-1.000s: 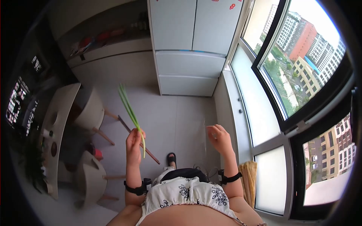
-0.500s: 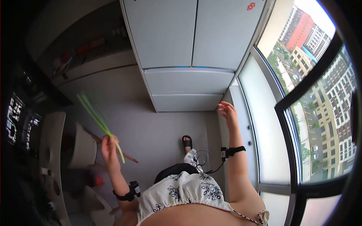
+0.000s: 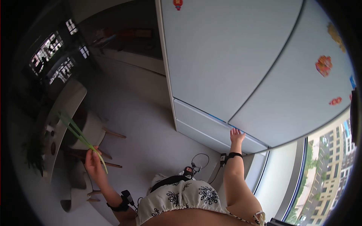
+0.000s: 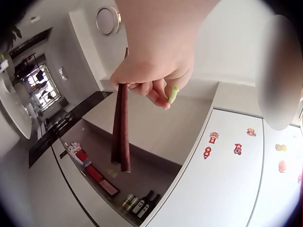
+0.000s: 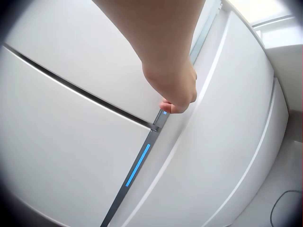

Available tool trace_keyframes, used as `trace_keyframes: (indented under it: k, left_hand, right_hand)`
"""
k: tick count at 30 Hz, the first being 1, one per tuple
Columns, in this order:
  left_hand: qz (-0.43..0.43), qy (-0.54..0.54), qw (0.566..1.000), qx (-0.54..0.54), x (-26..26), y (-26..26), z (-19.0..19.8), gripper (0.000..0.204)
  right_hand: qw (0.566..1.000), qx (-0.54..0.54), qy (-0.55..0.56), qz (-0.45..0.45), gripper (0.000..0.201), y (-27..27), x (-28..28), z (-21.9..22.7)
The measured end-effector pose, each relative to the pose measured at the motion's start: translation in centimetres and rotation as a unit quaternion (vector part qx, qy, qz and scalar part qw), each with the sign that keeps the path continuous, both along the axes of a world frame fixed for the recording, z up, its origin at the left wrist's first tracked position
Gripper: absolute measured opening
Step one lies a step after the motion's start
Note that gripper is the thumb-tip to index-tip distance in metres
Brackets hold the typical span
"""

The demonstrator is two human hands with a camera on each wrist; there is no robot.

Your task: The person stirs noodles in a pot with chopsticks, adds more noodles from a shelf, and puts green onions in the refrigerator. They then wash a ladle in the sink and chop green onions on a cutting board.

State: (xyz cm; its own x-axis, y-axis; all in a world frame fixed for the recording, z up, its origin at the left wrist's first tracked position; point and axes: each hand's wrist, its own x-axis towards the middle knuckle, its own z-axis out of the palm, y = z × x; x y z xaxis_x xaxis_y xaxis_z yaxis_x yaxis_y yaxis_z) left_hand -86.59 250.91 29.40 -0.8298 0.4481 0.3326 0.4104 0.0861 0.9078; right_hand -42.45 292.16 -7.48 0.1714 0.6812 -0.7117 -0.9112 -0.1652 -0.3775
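Note:
My left hand [image 3: 95,165] holds a green scallion [image 3: 80,135], its leaves pointing away to the upper left and its pale end hanging below the fingers. The same hand grips dark reddish-brown wooden chopsticks [image 4: 121,130], which jut out past the palm in the left wrist view. My right hand [image 3: 236,136] is at the lower edge of the right refrigerator door [image 3: 279,109], fingers curled into the dark groove [image 5: 142,163] above the drawers. In the right wrist view the fingertips are mostly hidden behind the hand. The door looks closed.
Chairs [image 3: 90,130] and a long table [image 3: 71,98] stand to the left. Drawers [image 3: 200,120] sit below the refrigerator doors. A cable [image 3: 200,160] loops over the floor near my foot. A window [image 3: 320,180] is at the right.
I have come closer to the refrigerator and the view has turned. My right hand has gone from mid-air to the door's lower edge. The left hand still holds the scallion and chopsticks.

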Motion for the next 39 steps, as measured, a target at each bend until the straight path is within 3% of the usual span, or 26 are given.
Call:
trace_keyframes:
  k: [2,5,8,11,16,19,24,26,29,32,33,35,39]
  left_hand:
    - [0.012,0.013,1.000,-0.004,0.1,0.6,0.0,0.031]
    - [-0.017,-0.011,1.000,0.014,-0.9,2.2,-0.9,0.031]
    - [-0.030,0.045,0.997,-0.046,-0.5,4.2,0.7,0.028]
    - [-0.073,0.024,0.997,0.000,-0.8,6.1,0.4,0.027]
    - [-0.158,-0.027,0.987,-0.023,-1.9,8.0,0.1,0.025]
    - [-0.186,0.026,0.982,-0.009,-2.9,9.5,-0.4,0.022]
    - [-0.237,0.047,0.970,-0.042,-3.8,11.8,0.1,0.020]
    - [-0.262,0.045,0.963,-0.045,-4.3,12.8,-0.3,0.020]
    - [-0.316,0.032,0.946,-0.066,-4.0,14.2,-0.4,0.019]
    - [-0.384,-0.034,0.920,-0.069,-3.1,15.7,-0.9,0.019]
    - [-0.407,-0.038,0.911,-0.059,-2.6,16.2,-1.3,0.018]
    - [-0.453,-0.046,0.889,-0.054,-2.0,17.3,-1.9,0.018]
    - [-0.550,0.040,0.832,-0.065,0.6,19.2,-2.0,0.019]
  right_hand:
    - [0.999,-0.038,0.008,-0.017,0.076,1.4,-0.6,0.6]
    - [0.999,-0.018,0.027,0.000,0.075,2.1,-0.8,-2.2]
    - [0.998,0.044,0.044,0.032,0.072,1.9,-1.0,-1.9]
    - [0.995,0.057,0.006,0.083,0.073,1.1,-0.4,-1.0]
    - [0.996,0.038,-0.009,0.085,0.085,1.2,0.0,-0.8]
    - [0.999,0.006,-0.019,0.039,0.096,1.3,-0.8,-0.9]
    - [0.994,-0.069,-0.079,0.038,0.092,0.6,-1.0,-1.0]
    - [0.983,-0.075,-0.144,0.082,0.087,-1.2,-0.3,-1.2]
    - [0.980,-0.085,-0.163,0.073,0.086,-5.4,0.4,-1.4]
    - [0.966,-0.067,-0.205,0.142,0.088,-12.0,1.2,0.8]
    - [0.969,-0.079,-0.203,0.115,0.088,-14.4,1.3,2.2]
    - [0.954,-0.101,-0.241,0.146,0.085,-19.1,1.5,5.3]
    - [0.942,-0.084,-0.321,0.045,0.083,-26.5,3.9,8.8]
